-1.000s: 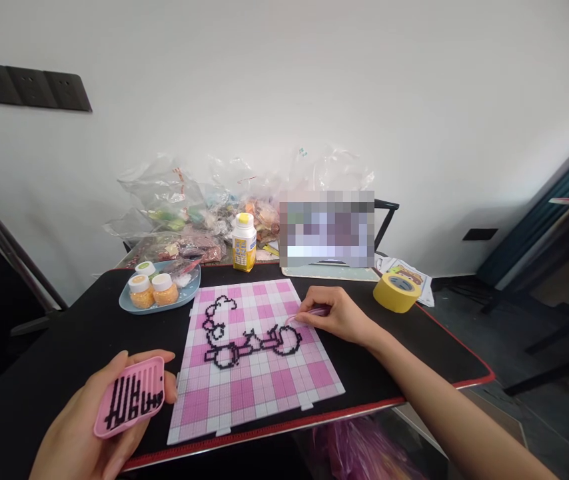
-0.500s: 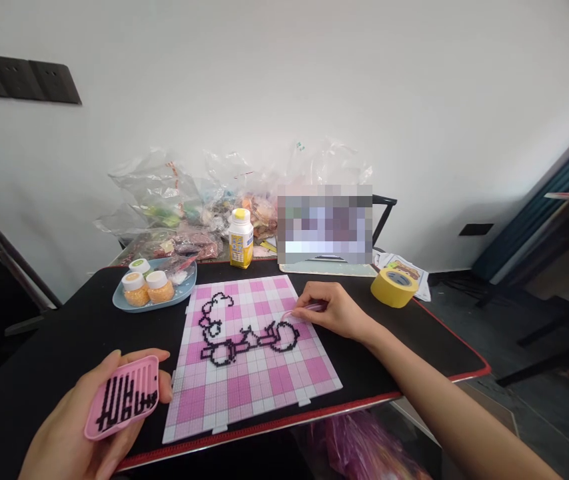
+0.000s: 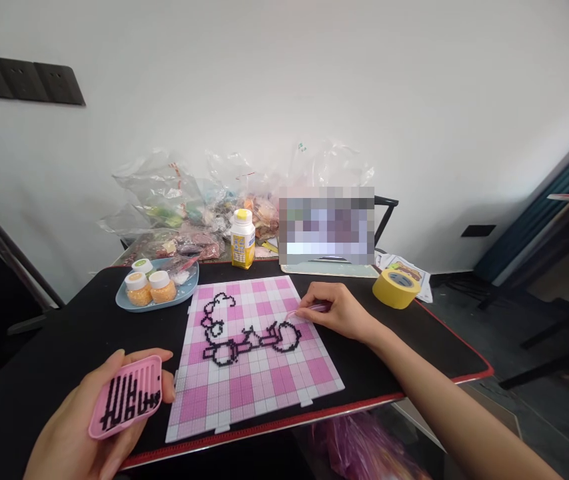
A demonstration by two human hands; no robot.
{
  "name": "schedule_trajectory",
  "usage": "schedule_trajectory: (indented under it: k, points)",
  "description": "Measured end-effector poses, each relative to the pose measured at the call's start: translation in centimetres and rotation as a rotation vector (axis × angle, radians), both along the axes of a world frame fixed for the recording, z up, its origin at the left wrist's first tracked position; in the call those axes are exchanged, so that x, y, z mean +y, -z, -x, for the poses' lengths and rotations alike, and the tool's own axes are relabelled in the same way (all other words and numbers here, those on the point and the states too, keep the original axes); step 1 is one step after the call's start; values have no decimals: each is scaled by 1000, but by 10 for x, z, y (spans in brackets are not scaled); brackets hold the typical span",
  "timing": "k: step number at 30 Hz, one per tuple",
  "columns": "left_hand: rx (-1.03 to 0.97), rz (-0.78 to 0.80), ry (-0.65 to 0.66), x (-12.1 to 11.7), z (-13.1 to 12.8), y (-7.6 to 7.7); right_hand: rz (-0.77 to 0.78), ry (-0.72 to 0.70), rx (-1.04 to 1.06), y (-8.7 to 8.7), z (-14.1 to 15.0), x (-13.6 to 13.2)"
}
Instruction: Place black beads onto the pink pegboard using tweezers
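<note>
A pink and white checked pegboard (image 3: 259, 373) lies on the black table (image 3: 54, 340), with an outline of black beads (image 3: 249, 333) on it. My left hand (image 3: 84, 420) holds a small pink tray (image 3: 125, 396) with rows of black beads, near the board's front left corner. My right hand (image 3: 337, 310) pinches a thin pink pen-like tool (image 3: 309, 309), its tip at the right end of the bead outline.
A blue plate (image 3: 187, 288) with small jars of orange beads sits at the back left. Behind stand a white and yellow bottle (image 3: 243, 239), clear bags of beads (image 3: 179, 207) and a blurred screen. A yellow tape roll (image 3: 396, 288) lies right.
Both hands have stayed nearly still; the tool tip stays at the right end of the bead outline. The view has shifted slightly.
</note>
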State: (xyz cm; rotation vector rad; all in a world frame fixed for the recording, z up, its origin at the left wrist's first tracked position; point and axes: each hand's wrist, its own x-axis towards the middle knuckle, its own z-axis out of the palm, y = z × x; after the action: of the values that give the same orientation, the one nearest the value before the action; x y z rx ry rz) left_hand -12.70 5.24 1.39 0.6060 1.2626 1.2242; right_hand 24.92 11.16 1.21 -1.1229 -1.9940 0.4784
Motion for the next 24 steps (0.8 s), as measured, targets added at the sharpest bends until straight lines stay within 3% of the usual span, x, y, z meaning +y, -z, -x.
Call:
schedule_trajectory:
  k: [12, 24]
  points:
    - [-10, 6, 13, -3, -2, -4, -3, 1, -11, 0, -1, 0]
    - [-47, 22, 40, 3, 5, 4, -10, 7, -10, -1, 2, 0]
